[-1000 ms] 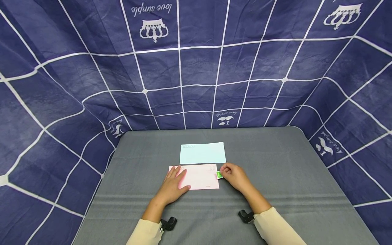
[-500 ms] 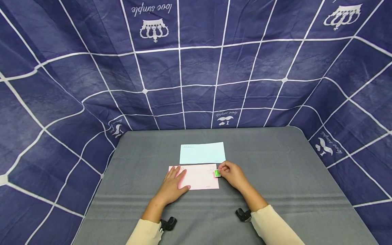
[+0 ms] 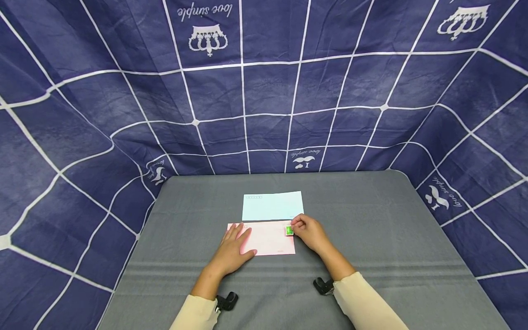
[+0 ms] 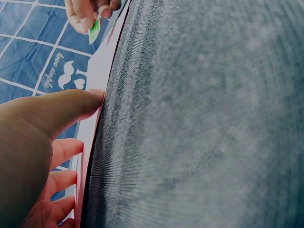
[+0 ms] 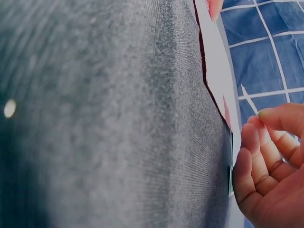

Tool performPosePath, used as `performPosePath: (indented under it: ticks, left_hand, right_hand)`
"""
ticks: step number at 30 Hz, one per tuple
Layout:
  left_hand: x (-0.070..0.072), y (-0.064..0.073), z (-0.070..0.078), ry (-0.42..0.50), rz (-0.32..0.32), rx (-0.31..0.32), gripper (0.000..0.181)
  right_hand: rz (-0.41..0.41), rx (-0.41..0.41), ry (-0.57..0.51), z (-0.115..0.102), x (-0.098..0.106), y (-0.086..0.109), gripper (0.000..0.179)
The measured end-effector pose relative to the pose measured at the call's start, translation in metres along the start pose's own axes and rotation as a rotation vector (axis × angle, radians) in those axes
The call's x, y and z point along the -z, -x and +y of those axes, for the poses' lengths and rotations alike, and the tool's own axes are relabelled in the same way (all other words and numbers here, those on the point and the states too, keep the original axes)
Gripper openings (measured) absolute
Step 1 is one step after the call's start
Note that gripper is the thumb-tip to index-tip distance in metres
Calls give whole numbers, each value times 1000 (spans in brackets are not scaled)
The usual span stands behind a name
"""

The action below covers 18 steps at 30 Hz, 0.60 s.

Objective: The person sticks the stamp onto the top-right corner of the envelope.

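Observation:
A pink envelope (image 3: 268, 240) lies flat on the grey table. My left hand (image 3: 232, 252) rests on its left part with fingers spread; in the left wrist view the thumb (image 4: 88, 102) presses near its edge. My right hand (image 3: 311, 233) pinches a small green stamp (image 3: 289, 230) with a white border between thumb and fingertips, over the envelope's upper right corner. The left wrist view shows the stamp (image 4: 95, 31) tilted, above the paper. From the right wrist view it appears edge-on as a thin white strip (image 5: 250, 100). A pale blue envelope (image 3: 272, 207) lies just behind the pink one.
The grey cloth-covered table (image 3: 371, 220) surrounds the envelopes. Blue curtains (image 3: 264, 91) with white grid lines rise behind and at both sides. Each wrist bears a black camera, such as the left wrist camera (image 3: 228, 301).
My right hand has moved left and slightly away from me, carrying the stamp from beside the pink envelope's right edge to over its upper right corner. My left hand has stayed put.

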<state>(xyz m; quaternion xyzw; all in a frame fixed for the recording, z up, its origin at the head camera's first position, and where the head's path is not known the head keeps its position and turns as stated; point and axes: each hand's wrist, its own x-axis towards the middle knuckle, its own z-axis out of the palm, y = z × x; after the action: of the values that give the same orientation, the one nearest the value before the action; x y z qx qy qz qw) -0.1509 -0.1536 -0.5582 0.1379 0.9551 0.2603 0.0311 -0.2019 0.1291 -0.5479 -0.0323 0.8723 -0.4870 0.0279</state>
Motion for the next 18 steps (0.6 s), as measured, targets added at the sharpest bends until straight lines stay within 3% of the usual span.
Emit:
performPosePath:
  ticks: [18]
  left_hand:
    - [-1,-1,-1,2,-1,2,72]
  right_hand:
    - [-17,14,-17,-1,-8,-6,9]
